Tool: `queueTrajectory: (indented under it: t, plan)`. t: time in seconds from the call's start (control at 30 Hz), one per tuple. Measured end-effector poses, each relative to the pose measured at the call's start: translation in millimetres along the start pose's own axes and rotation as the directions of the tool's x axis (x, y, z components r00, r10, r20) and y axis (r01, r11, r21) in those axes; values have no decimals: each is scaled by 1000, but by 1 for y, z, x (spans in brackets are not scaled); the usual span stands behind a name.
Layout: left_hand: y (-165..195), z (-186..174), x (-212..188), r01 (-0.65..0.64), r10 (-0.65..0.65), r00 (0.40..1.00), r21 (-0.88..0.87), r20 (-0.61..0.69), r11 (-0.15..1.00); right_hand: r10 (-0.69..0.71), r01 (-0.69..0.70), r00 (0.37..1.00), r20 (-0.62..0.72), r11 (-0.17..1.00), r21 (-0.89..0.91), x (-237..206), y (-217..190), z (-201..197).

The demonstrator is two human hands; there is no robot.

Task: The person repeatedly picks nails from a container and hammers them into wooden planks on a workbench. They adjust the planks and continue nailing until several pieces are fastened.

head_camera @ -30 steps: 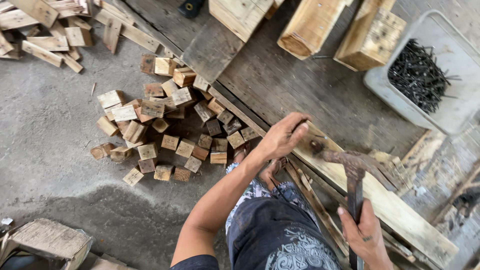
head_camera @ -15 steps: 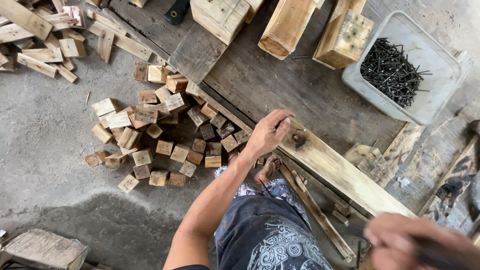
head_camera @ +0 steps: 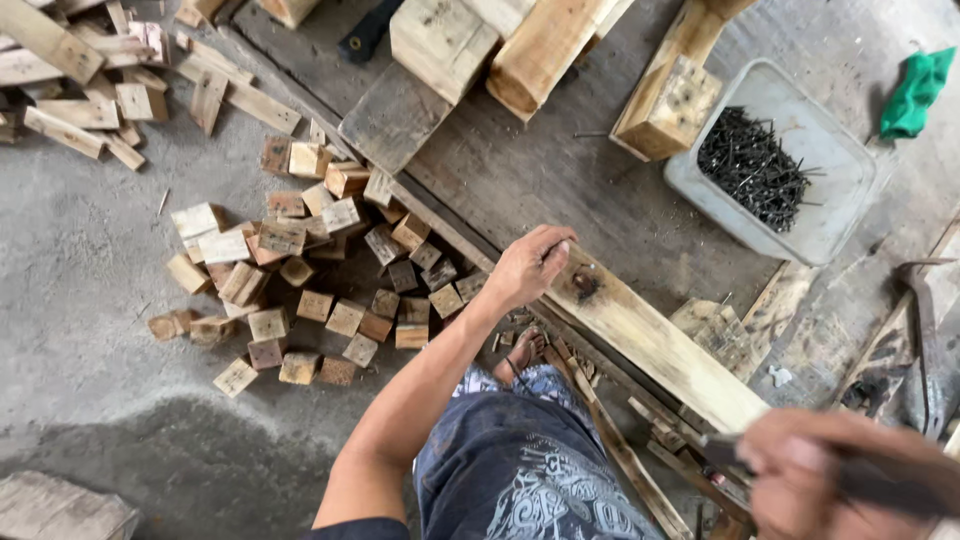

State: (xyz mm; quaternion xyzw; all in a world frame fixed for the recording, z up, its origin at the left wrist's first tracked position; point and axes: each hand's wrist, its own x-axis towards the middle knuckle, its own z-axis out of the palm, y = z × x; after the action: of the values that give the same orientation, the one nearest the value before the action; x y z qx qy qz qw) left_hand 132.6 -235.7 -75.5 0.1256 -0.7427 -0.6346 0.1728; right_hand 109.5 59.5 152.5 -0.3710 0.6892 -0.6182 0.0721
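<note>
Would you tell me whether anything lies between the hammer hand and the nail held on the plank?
Nothing visible does. The left hand pinches a nail at the end of the plank; the right hand, blurred, grips a tool handle at lower right. Only bare plank lies between them.

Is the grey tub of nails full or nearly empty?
Partly filled. The grey tub holds a dark heap of nails bunched toward one side, and bare bottom shows around the heap.
</note>
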Motion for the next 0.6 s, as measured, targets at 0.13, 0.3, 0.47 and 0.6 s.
queueTrajectory:
  t: [0.13,0.3,0.47,0.6]
  plan:
    - [-2,-1,-3,-9,9,1000,18,6,1000,-74,74,997,7,997,0,14,17,31]
    - [-6,-2,3,-27,27,1000,37,13,999,598,-467,801,-38,584,-664,-17,94,47]
    - [-9,-1,-4,-44,44,999,18,17,999,230,-109,971,60,656,-747,-31,74,19]
    - [-13,-6,-5,-68,70,996,-38,56,997,158,83,937,312,767,-636,-29,71,26]
